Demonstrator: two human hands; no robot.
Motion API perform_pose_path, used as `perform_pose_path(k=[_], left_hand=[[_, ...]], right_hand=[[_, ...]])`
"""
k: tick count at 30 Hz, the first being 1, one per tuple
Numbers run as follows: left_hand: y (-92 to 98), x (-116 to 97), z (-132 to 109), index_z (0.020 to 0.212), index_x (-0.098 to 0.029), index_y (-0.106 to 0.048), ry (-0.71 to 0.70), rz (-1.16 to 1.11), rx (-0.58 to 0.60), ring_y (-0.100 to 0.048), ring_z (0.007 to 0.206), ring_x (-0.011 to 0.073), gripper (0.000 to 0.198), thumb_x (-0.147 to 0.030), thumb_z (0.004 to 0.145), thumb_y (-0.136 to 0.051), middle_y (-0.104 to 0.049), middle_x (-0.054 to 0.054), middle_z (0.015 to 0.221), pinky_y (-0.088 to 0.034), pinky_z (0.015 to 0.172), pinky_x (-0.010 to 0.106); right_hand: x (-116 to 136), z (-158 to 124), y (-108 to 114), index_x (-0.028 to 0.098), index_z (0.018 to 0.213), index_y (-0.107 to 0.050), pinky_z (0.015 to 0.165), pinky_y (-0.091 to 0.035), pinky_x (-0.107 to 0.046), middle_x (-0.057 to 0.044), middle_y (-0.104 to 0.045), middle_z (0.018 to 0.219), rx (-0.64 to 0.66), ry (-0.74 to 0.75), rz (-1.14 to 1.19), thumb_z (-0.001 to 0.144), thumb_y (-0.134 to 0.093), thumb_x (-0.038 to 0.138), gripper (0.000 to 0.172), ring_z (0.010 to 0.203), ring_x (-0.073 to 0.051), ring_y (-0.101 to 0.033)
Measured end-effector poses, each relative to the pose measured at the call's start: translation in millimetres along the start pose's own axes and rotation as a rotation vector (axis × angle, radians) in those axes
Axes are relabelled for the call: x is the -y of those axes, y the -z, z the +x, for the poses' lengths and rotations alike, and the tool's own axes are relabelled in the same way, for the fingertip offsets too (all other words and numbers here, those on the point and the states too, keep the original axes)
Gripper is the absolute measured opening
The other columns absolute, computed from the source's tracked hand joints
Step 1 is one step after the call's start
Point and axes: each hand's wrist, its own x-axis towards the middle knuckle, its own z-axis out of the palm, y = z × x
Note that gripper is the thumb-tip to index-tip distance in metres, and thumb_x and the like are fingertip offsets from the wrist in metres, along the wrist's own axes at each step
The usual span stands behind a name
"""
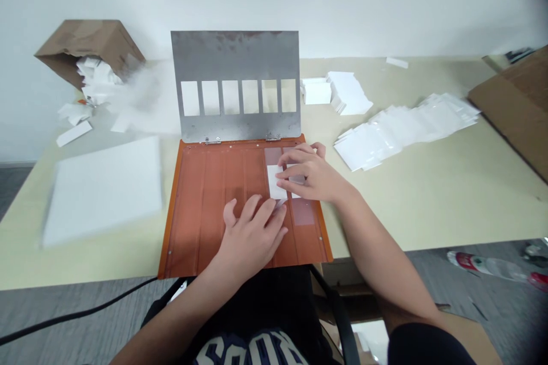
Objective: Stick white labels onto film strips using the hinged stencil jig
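An orange board (pixel 214 199) with shallow lengthwise channels lies in front of me. Hinged at its back edge, a grey metal plate (pixel 235 57) with a row of rectangular openings stands raised. In a right-hand channel lies a white card (pixel 276 182) on a clear film strip; a second white card is partly covered by my right hand (pixel 306 174), whose fingertips touch the first card's right edge. My left hand (pixel 254 234) is at the near end of that card, its fingers closed on a small translucent film edge (pixel 280 203). Whether my right fingers grip anything is hidden.
Stacked white cards (pixel 349 93) and a long row of overlapping sleeved cards (pixel 406 131) lie right. At left are a white sheet stack (pixel 105 188) and a tipped cardboard box (pixel 96 37). Another box (pixel 518 108) stands far right.
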Motion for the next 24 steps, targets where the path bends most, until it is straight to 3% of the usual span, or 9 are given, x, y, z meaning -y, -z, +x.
perform_pose_path(k=[5,13,18,24], left_hand=[[-1.4,-4,4,0.114,-0.016,-0.066,-0.021,-0.018,-0.017,-0.058,0.109,0.0228,0.028,-0.012,0.090,-0.052,-0.070,0.006,0.108,-0.025,0.101,0.049],[2.1,-4,19,0.114,-0.016,-0.066,0.002,-0.009,-0.028,-0.059,0.106,0.0241,0.029,-0.011,0.090,-0.050,-0.068,0.006,0.107,-0.026,0.102,0.051],[1.9,-1,23,0.119,-0.018,-0.065,0.020,-0.002,0.036,-0.058,0.111,0.0249,0.033,-0.012,0.093,-0.047,-0.068,0.008,0.114,-0.025,0.104,0.054],[2.1,-1,19,0.124,-0.025,-0.064,0.086,0.051,0.046,-0.051,0.126,0.0314,0.032,-0.024,0.095,-0.049,-0.058,0.010,0.138,-0.028,0.104,0.058]], right_hand=[[-1,0,1,0.026,0.075,-0.076,0.085,-0.020,-0.044,-0.003,-0.069,0.104,0.019,-0.012,0.023,0.094,-0.054,0.047,0.036,0.098,-0.023,-0.051],[2,0,6,0.025,0.072,-0.076,0.081,-0.020,-0.043,-0.003,-0.067,0.104,0.062,-0.035,0.049,0.098,-0.047,0.044,0.043,0.097,-0.022,-0.050],[1,-2,6,0.027,0.084,-0.078,0.079,-0.022,-0.042,-0.004,-0.065,0.107,0.076,-0.027,0.036,0.096,-0.049,0.046,0.037,0.098,-0.023,-0.049],[-1,-4,6,0.028,0.096,-0.078,0.083,-0.023,-0.043,-0.006,-0.062,0.112,0.097,-0.025,0.021,0.080,-0.069,0.045,0.025,0.102,-0.026,-0.049]])
